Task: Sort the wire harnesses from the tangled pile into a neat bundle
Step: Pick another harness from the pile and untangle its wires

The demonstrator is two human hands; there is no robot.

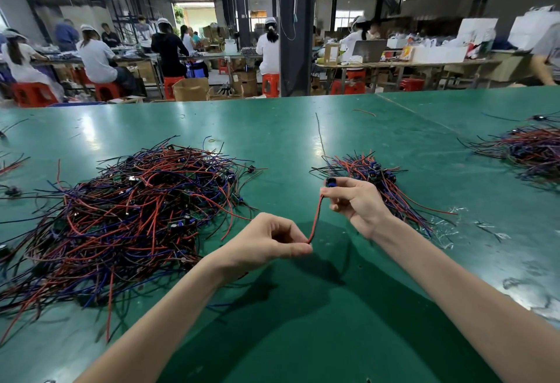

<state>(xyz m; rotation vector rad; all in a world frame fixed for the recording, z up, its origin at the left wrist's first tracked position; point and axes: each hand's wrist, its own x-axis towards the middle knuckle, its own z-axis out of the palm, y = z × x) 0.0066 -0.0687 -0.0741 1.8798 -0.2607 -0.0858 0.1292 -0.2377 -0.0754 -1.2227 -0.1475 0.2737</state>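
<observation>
Red-and-black wire harness (317,217), slightly curved, at frame centre | left hand (274,241) pinching lower end | right hand (356,200) pinching blue connector end | tangled pile (130,216) centre left | fanned bundle (368,167) behind right hand | glossy green table (333,322)

Green table (303,128) with tangled pile (130,210), smaller bundle (363,167) (beside it), third heap (527,149).

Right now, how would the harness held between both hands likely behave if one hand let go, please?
Probably floppy: the harness bows between the left hand and right hand. Likely light, since fingertip pinches alone carry it. Its blue connector would probably swing down first.
</observation>
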